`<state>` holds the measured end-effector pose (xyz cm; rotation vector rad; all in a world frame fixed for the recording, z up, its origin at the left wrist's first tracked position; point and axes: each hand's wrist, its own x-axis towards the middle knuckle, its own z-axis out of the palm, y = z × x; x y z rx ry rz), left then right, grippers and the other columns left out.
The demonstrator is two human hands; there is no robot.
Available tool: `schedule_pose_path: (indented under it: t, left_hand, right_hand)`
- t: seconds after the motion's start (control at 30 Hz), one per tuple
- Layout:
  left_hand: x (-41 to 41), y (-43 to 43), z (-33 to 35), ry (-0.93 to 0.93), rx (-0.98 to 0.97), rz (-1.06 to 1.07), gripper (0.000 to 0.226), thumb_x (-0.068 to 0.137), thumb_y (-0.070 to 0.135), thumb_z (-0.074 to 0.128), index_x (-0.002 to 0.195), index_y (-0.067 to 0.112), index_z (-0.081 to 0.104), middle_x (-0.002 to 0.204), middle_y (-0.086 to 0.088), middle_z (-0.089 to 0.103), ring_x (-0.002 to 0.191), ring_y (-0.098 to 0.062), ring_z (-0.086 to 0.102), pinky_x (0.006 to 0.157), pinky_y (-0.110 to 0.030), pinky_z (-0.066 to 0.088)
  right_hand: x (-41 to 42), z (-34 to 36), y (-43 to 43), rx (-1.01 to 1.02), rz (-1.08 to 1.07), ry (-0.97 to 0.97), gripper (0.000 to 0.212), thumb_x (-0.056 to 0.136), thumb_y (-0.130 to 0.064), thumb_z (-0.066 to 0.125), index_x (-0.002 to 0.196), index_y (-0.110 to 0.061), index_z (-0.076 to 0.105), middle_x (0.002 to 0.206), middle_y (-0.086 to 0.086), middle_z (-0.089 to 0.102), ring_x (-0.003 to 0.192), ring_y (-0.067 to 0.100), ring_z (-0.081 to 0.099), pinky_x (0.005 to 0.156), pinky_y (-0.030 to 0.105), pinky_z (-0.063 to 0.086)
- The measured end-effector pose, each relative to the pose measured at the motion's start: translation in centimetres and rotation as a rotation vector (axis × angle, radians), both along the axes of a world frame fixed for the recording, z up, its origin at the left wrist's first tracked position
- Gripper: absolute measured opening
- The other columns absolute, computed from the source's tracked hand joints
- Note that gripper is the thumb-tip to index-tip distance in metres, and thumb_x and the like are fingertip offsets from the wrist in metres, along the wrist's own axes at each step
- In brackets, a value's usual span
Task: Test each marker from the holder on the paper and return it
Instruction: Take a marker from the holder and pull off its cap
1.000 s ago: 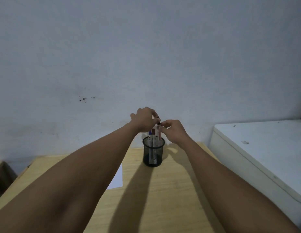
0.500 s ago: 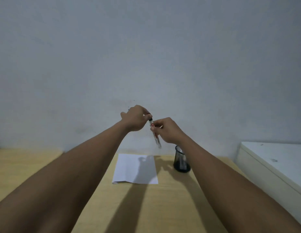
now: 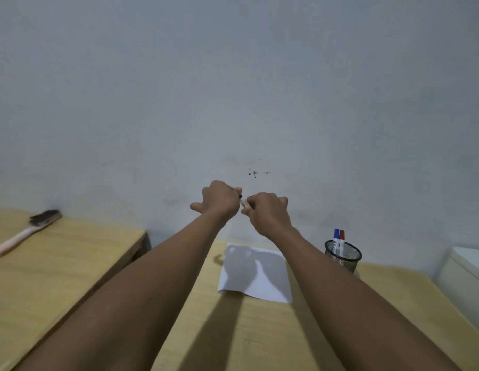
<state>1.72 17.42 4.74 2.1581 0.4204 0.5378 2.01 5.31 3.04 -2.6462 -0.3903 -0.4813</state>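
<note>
Both hands raised in front of the wall, above the far edge of the desk (image 3: 259, 330). Left hand (image 3: 219, 200) and right hand (image 3: 268, 212) are fisted and nearly touching, both closed on one marker (image 3: 243, 202) between them. Only a short pale stretch with a dark tip shows; rest is hidden in the fists. Can't tell whether the cap is on or off.

Paper (image 3: 255, 274) lies flat on the desk below the hands, with hand shadows across it; no marks readable.

Black mesh holder (image 3: 343, 255) stands upright on the desk, right of the paper, apart from it. Two markers upright inside: blue-capped marker (image 3: 336, 238) and red-capped marker (image 3: 341, 239), side by side.

Brush (image 3: 26, 232) with a pale handle lies on a separate wooden surface (image 3: 59, 263) far left. White cabinet (image 3: 466, 269) at the right edge.
</note>
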Motion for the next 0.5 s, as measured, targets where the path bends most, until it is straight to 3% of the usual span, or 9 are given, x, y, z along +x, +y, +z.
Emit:
schedule_pose_path:
  t: [0.07,0.13,0.23,0.33,0.5]
  left_hand:
    - [0.4,0.0,-0.7,0.007,0.029,-0.027,0.033,0.092,0.045,0.061,0.080,0.020,0.078,0.077,-0.001,0.072,0.087,-0.025,0.060,0.087,-0.045,0.027]
    - [0.6,0.3,-1.3,0.023,0.165,-0.110,0.040,0.094,0.051,0.054,0.082,0.020,0.076,0.081,-0.001,0.071,0.092,-0.026,0.060,0.086,-0.046,0.027]
    - [0.9,0.8,-2.1,0.090,0.492,-0.254,0.041,0.096,0.056,0.045,0.096,0.024,0.071,0.112,0.001,0.067,0.113,-0.027,0.054,0.086,-0.046,0.026]
    - [1.2,1.1,-2.7,0.091,0.698,-0.350,0.033,0.096,0.056,0.047,0.104,0.034,0.070,0.138,0.006,0.054,0.125,-0.024,0.046,0.093,-0.047,0.027]
    - [1.3,1.6,-4.2,0.004,0.812,-0.434,0.025,0.094,0.051,0.056,0.095,0.035,0.076,0.136,0.013,0.054,0.130,-0.014,0.041,0.105,-0.050,0.022]
  right_hand:
    - [0.6,-0.6,-0.6,-0.016,0.014,0.009,0.035,0.100,-0.023,0.061,0.066,-0.022,0.054,0.060,-0.007,0.049,0.078,0.027,0.053,0.089,0.042,0.033]
    - [1.2,-1.2,-1.6,-0.024,0.043,0.020,0.033,0.101,-0.023,0.058,0.068,-0.020,0.057,0.064,-0.006,0.051,0.078,0.026,0.052,0.084,0.041,0.030]
    - [1.7,-1.9,-3.2,-0.096,0.083,0.051,0.023,0.102,-0.025,0.056,0.086,-0.016,0.071,0.072,-0.006,0.056,0.080,0.023,0.054,0.078,0.038,0.023]
    - [2.2,-2.6,-4.4,-0.124,0.123,0.106,0.026,0.102,-0.028,0.056,0.081,-0.019,0.066,0.077,-0.003,0.060,0.081,0.025,0.055,0.080,0.040,0.024]
    - [2.4,-4.6,-4.8,-0.138,0.182,0.139,0.024,0.104,-0.030,0.054,0.093,-0.021,0.074,0.075,-0.006,0.060,0.080,0.021,0.054,0.080,0.039,0.023]
